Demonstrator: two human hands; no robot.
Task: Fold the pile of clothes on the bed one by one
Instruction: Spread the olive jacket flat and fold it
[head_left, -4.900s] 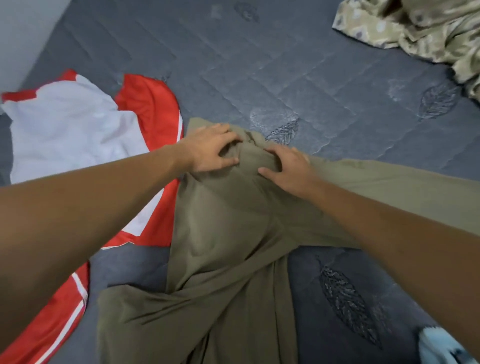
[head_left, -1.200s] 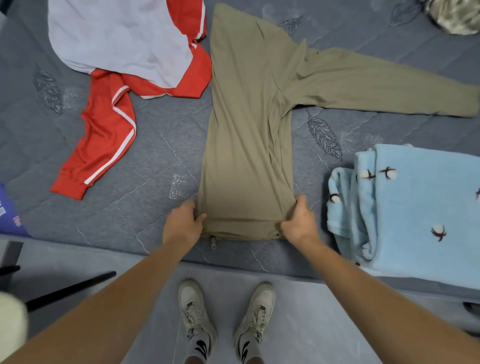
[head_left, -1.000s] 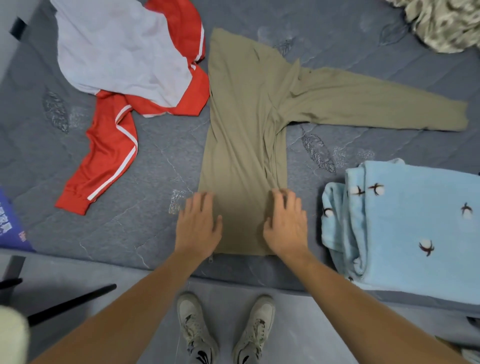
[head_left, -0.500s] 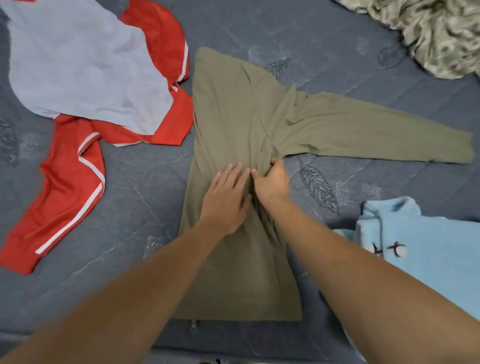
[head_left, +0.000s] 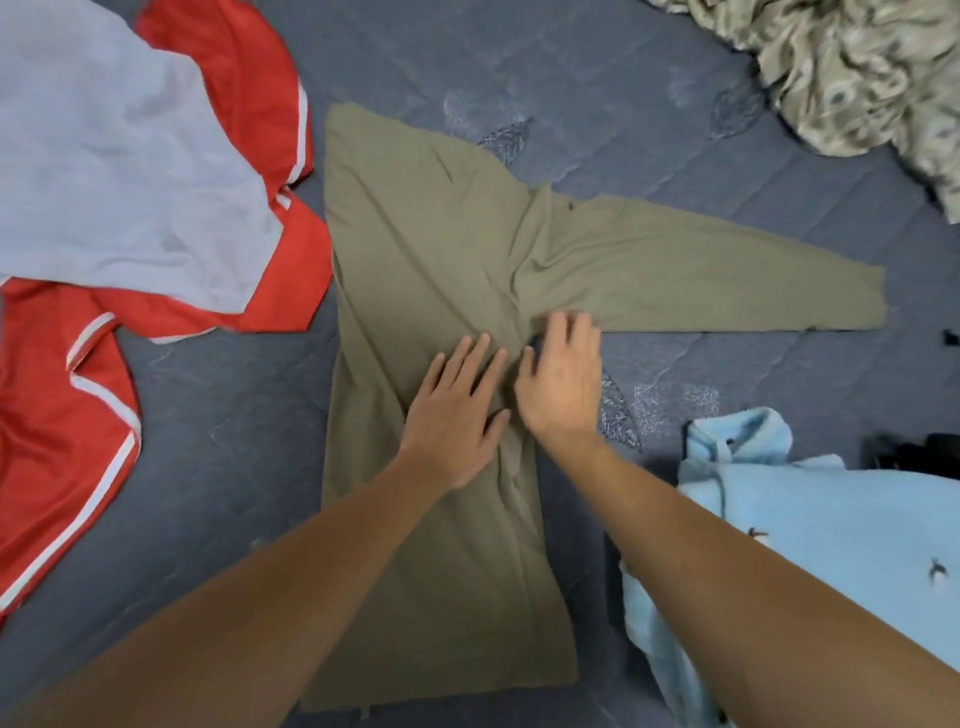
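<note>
An olive long-sleeved top (head_left: 415, 249) lies flat on the grey quilted bed (head_left: 218, 415), folded in half lengthwise, its sleeve (head_left: 701, 275) stretched out to the right. My left hand (head_left: 457, 410) presses flat on the middle of the body with straight fingers. My right hand (head_left: 563, 374) rests beside it near the armpit, fingers spread on the cloth where the sleeve begins.
A red and white jacket (head_left: 156, 171) sprawls at the left, touching the olive top's edge. A light blue fleece garment (head_left: 810, 535) lies at the lower right. A crumpled patterned beige cloth (head_left: 857, 67) sits at the top right.
Both hands slid up from the hem to the middle of the top. Since half a second ago the right hand opened from a pinch and moved slightly right toward the sleeve.
</note>
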